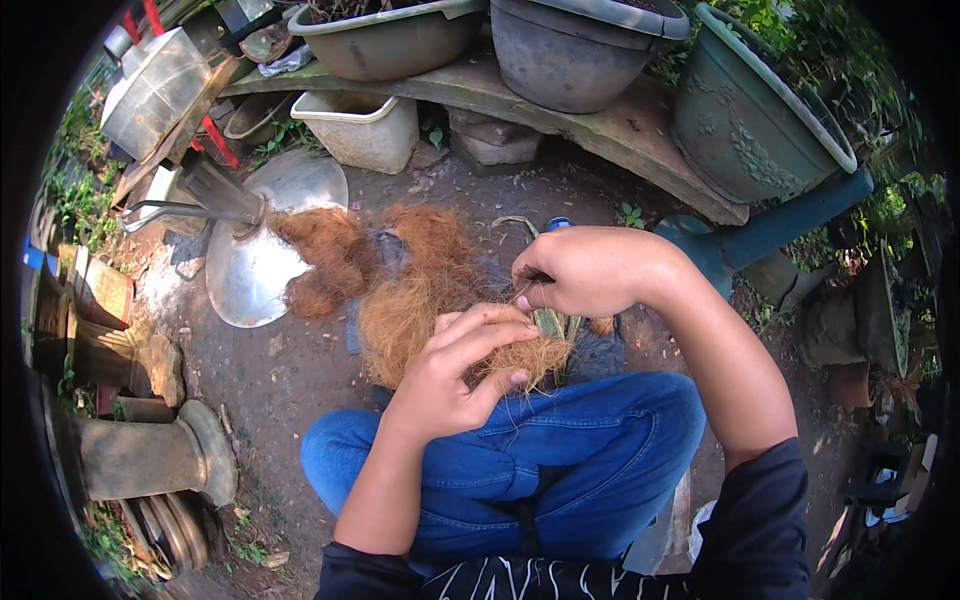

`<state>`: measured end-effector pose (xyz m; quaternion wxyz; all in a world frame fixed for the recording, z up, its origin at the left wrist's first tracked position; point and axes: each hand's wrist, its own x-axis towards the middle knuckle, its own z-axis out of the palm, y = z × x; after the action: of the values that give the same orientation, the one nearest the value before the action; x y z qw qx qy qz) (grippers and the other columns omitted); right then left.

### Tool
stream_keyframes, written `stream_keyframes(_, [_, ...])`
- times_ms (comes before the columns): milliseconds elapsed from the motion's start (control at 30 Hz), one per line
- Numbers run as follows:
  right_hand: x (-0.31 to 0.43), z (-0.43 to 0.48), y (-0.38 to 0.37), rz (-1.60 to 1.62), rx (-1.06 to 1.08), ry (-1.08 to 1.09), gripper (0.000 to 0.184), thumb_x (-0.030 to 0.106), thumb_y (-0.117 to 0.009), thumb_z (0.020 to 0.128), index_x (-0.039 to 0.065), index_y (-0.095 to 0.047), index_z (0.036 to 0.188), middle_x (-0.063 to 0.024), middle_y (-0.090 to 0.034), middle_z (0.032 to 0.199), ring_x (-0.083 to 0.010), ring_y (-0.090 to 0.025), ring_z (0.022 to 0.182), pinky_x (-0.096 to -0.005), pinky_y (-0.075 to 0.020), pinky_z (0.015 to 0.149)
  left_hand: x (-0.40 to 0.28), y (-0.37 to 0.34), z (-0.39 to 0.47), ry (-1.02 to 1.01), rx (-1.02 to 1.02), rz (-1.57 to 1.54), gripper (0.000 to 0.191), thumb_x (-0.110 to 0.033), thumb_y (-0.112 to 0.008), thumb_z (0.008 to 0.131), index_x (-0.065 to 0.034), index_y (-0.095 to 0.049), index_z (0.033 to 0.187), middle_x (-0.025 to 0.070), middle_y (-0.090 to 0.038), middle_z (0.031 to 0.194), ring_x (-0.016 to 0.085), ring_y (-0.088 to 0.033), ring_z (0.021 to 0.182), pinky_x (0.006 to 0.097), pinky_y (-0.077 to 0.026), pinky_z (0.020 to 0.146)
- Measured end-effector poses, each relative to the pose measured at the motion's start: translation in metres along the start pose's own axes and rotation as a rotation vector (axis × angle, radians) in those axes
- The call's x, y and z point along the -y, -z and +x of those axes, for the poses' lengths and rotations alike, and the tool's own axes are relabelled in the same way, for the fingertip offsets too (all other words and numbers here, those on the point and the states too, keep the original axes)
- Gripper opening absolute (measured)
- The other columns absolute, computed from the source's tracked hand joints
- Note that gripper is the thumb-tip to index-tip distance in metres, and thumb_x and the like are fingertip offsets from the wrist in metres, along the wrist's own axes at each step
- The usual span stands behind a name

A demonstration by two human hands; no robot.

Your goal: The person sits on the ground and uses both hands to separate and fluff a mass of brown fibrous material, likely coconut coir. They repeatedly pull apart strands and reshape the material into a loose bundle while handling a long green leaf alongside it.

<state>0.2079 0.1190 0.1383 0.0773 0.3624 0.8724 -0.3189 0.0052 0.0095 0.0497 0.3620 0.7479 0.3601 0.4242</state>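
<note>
My left hand [465, 367] holds a tuft of light brown coconut-like fibre [544, 356] above my lap, its fingers spread over the top. My right hand [585, 270] is bent over just beyond it, its fingertips near those of my left hand and partly hidden; thin strands show between them. Flat green-and-yellow leaf pieces [550, 324] lie beside the tuft, under my right hand. A larger heap of loose fibre [397, 319] lies on dark plastic sheeting [596, 356] on the ground. Darker reddish-brown fibre [322, 262] sits to the left.
A round metal disc [259, 289] with an upright post lies at left. Large planters [585, 52] stand on a stone slab [630, 142] ahead, with a cream tub [360, 135] below. A teal watering can [750, 240] is at right, a stone pedestal [142, 459] at left.
</note>
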Motion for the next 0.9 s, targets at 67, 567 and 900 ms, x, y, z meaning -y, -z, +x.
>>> stream_keyframes(67, [0.01, -0.006, 0.004, 0.029, -0.068, 0.014, 0.022, 0.02, -0.064, 0.096, 0.002, -0.071, 0.105, -0.0252, -0.07, 0.087, -0.045, -0.066, 0.094, -0.0507, -0.0515, 0.082, 0.001, -0.001, 0.0, 0.038, -0.029, 0.087, 0.039, -0.011, -0.082, 0.082, -0.0074, -0.073, 0.119, 0.0164, -0.068, 0.126, 0.037, -0.064, 0.117, 0.0432, -0.046, 0.102])
stream_keyframes(567, [0.03, -0.035, -0.068, 0.138, -0.736, 0.26, 0.016, 0.002, -0.075, 0.085, 0.001, -0.069, 0.099, -0.0149, -0.064, 0.087, -0.0361, -0.066, 0.078, -0.042, -0.0532, 0.068, 0.013, 0.007, 0.004, -0.065, -0.417, -0.005, 0.043, -0.002, -0.08, 0.083, 0.0013, -0.064, 0.123, 0.0199, -0.066, 0.12, 0.035, -0.064, 0.118, 0.0425, -0.05, 0.102])
stream_keyframes(900, [0.005, -0.033, -0.078, 0.738, -0.999, 0.162, 0.014, 0.007, -0.072, 0.094, -0.003, -0.069, 0.104, -0.0084, -0.074, 0.098, -0.0147, -0.068, 0.091, -0.0319, -0.0528, 0.082, 0.009, 0.013, 0.003, -0.081, -0.382, 0.163, 0.042, 0.002, -0.076, 0.085, 0.0021, -0.065, 0.125, 0.0208, -0.066, 0.124, 0.035, -0.064, 0.119, 0.0422, -0.048, 0.104])
